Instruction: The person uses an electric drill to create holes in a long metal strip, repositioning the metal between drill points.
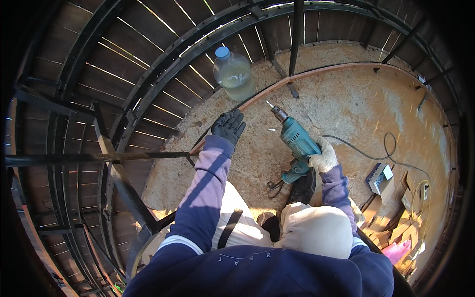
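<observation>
My right hand (324, 154), in a pale work glove, is closed on the rear of a teal corded power drill (300, 140). The drill's bit points up and left toward a reddish-brown metal strip (269, 91), without touching it. My left hand (228, 127), in a dark glove, lies at the strip's near left part with its fingers stretched out. It grips nothing that I can see; whether the palm rests on the strip is hidden. A small white piece (271, 129) lies on the floor between the hands.
A large clear bottle (232, 74) with a blue cap stands beyond the left hand. Black metal framing (114, 157) rises at the left. The drill's cord (366, 150) loops right toward a socket box (424, 190). A small box (380, 177) and wood scraps (396, 222) lie at the right.
</observation>
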A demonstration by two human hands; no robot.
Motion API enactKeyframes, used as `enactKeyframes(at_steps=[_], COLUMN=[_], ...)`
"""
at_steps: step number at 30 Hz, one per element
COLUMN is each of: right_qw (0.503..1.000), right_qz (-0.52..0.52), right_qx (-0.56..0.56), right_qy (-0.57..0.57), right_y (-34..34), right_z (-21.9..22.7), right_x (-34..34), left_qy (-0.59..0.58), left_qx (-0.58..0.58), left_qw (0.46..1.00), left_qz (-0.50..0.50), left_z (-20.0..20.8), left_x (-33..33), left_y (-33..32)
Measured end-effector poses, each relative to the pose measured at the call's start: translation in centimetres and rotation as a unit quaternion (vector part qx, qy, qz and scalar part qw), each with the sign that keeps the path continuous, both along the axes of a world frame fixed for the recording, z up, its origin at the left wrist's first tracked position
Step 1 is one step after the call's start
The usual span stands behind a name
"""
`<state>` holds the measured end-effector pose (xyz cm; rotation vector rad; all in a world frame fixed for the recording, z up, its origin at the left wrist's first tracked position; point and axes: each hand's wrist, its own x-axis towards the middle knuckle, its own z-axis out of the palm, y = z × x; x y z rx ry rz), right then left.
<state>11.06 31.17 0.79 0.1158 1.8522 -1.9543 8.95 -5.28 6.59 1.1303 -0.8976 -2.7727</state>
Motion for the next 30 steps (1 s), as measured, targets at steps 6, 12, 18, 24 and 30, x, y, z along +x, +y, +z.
enactKeyframes(at_steps=[6, 12, 18, 24, 30], right_qw=[0.994, 0.996, 0.993, 0.997, 0.996], right_qz=[0.094, 0.089, 0.088, 0.064, 0.087], right_qx=[0.003, 0.014, 0.025, -0.033, -0.012], right_qy=[0.057, 0.027, 0.07, 0.025, 0.01], right_y=[-4.8, -5.6, -5.2, -5.9, -5.4], right_z=[6.7, 6.4, 4.8, 5.2, 4.4], right_x=[1.3, 1.7, 1.8, 2.2, 2.0], left_qy=[-0.001, 0.008, 0.033, 0.07, 0.087], left_qx=[0.039, 0.061, 0.044, 0.027, 0.034], left_qw=[0.998, 0.997, 0.998, 0.997, 0.996], left_qz=[0.042, 0.04, 0.003, -0.013, -0.016], left_z=[1.1, 0.1, -0.4, -1.2, -1.3], left_x=[0.1, -0.1, 0.1, 0.3, 0.3], left_y=[0.1, 0.0, 0.3, 0.2, 0.1])
